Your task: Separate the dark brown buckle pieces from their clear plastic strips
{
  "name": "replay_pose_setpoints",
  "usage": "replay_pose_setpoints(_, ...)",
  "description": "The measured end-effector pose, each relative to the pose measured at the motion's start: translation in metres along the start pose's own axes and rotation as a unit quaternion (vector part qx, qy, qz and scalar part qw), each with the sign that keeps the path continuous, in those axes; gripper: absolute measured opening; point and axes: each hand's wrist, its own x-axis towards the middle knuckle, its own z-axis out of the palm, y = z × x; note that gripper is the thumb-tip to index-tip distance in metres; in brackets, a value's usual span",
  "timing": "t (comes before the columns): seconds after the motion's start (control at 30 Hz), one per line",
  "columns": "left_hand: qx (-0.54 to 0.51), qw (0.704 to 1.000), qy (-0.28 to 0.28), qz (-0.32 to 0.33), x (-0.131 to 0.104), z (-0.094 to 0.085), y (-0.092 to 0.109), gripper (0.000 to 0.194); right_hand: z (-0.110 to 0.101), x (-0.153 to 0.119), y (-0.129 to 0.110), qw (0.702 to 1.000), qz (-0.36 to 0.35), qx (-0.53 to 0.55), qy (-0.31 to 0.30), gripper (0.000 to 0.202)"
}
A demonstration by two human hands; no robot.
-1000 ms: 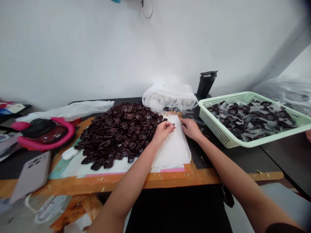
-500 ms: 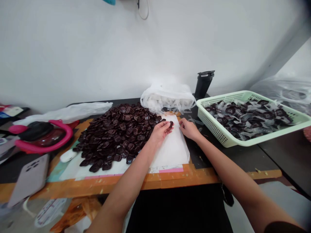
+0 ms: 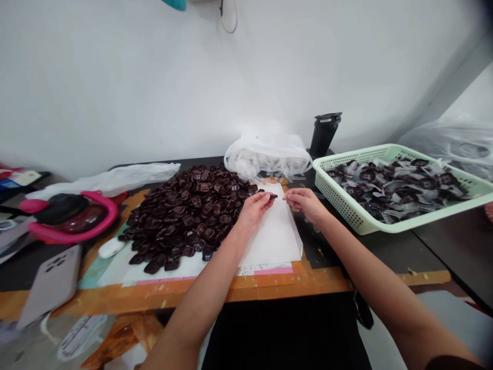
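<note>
A small dark piece [image 3: 273,196] sits just right of the frame's center, its near end clamped between the thumb and fingers of the left hand [image 3: 256,209]. Just right of it, apart from the piece, the right hand [image 3: 304,203] has its thumb and forefinger drawn together; whether they pinch anything is too small to tell. Both hands are above a white sheet [image 3: 271,234] in the center right. Left of the sheet, a large heap of glossy dark brown pieces [image 3: 188,210] fills the center left. Behind the hands, at upper center right, lies a white bag [image 3: 269,151] with pale strips at its opening, and right of it stands a black cup [image 3: 325,134]. A pale green basket [image 3: 356,216] at the right side holds dark pieces mixed with translucent strips. Toward the left edge lie a white oval object [image 3: 111,247], a lilac phone [image 3: 52,282] at lower left, and above the phone a black-lidded container with a pink handle [image 3: 69,213].
</note>
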Motion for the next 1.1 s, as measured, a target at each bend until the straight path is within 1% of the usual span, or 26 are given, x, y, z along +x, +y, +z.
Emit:
replay_pose_setpoints(0.1, 0.001, 1.000, -0.014, 0.008, 0.000, 0.000, -0.001, 0.014, 0.004, -0.004, -0.002, 1.000, 0.028, 0.013, -0.001, 0.023)
replay_pose_setpoints(0.27, 0.005, 0.999, -0.035, 0.010, 0.000, -0.001, -0.001, 0.013, 0.009, -0.004, 0.003, 0.997, 0.052, 0.056, -0.003, 0.029)
replay_pose_setpoints(0.4, 0.014, 0.999, -0.038, 0.008, -0.002, 0.001, -0.001, 0.014, 0.014, -0.004, 0.005, 0.995, 0.061, 0.075, 0.027, 0.031)
replay_pose_setpoints(0.57, 0.028, 0.998, -0.043, 0.027, -0.004, 0.004, -0.001, 0.017, 0.017, -0.004, 0.006, 0.989, 0.093, 0.086, 0.073, 0.030)
replay_pose_setpoints(0.7, 0.050, 0.997, -0.044, 0.039, -0.004, 0.004, -0.002, 0.018, 0.016, -0.003, 0.005, 0.984, 0.110, 0.112, 0.079, 0.027)
replay_pose_setpoints(0.9, 0.105, 0.990, -0.057, 0.080, -0.002, 0.002, -0.005, 0.016, 0.015, -0.003, 0.006, 0.986, 0.103, 0.095, 0.094, 0.026)
replay_pose_setpoints(1.03, 0.131, 0.980, -0.063, 0.133, -0.003, 0.004, -0.004, 0.019, 0.014, -0.002, 0.010, 0.986, 0.089, 0.092, 0.105, 0.027)
replay_pose_setpoints(1.1, 0.147, 0.974, -0.070, 0.156, -0.005, 0.006, -0.002, 0.022, 0.013, -0.002, 0.010, 0.987, 0.086, 0.096, 0.095, 0.029)
